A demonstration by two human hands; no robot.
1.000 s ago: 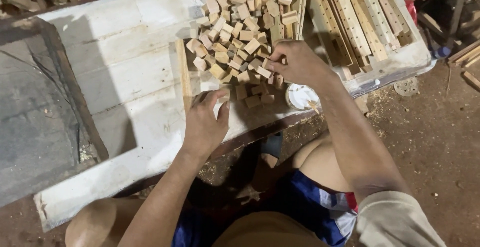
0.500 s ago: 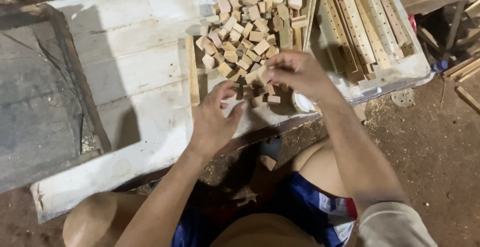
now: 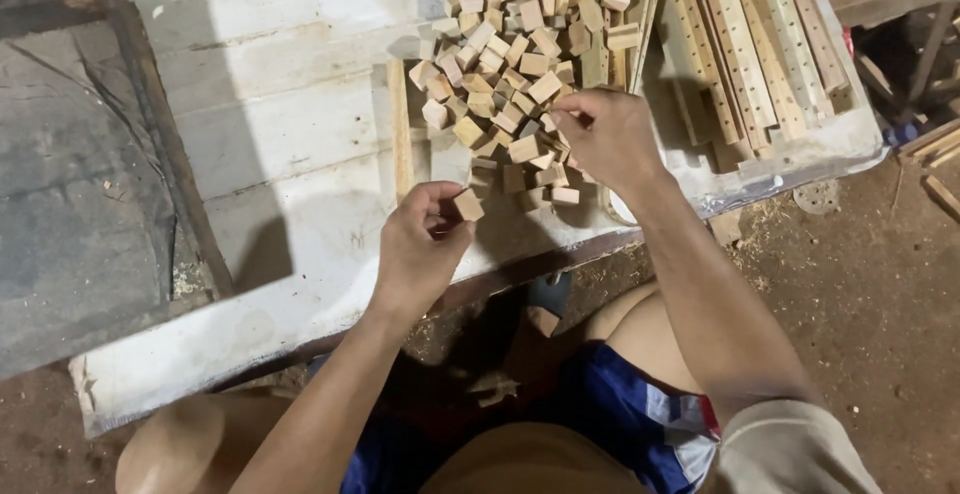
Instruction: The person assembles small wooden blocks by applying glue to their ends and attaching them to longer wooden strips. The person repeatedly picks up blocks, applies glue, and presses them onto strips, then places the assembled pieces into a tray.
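At the far left a dark mesh screen [image 3: 70, 204] in a wooden frame lies flat, its right edge meeting a white painted desk [image 3: 270, 134] made of planks. The desk's left half is bare, giving open room. A thin wooden strip [image 3: 400, 134] lies on the planks, running away from the viewer, and seems to fence in the pile to its right.

The left hand [image 3: 420, 244] hovers near the desk's front edge, fingers curled closed, pinching a small wooden block [image 3: 467, 205] between thumb and forefinger. The block is raised off the surface, probably so it can be turned and checked.

Just right of the strip lies a loose pile of small wooden blocks [image 3: 510, 64], spreading toward the back of the desk. The right hand [image 3: 605, 139] rests on the pile's near right side, fingertips bunched down among the blocks; whether it grips one cannot be told.

Further right, long wooden slats with rows of holes [image 3: 750, 44] lie side by side up to the desk's right edge. Beyond is a dirt floor [image 3: 860, 284] with sawdust. The person's knees sit beneath the front edge.
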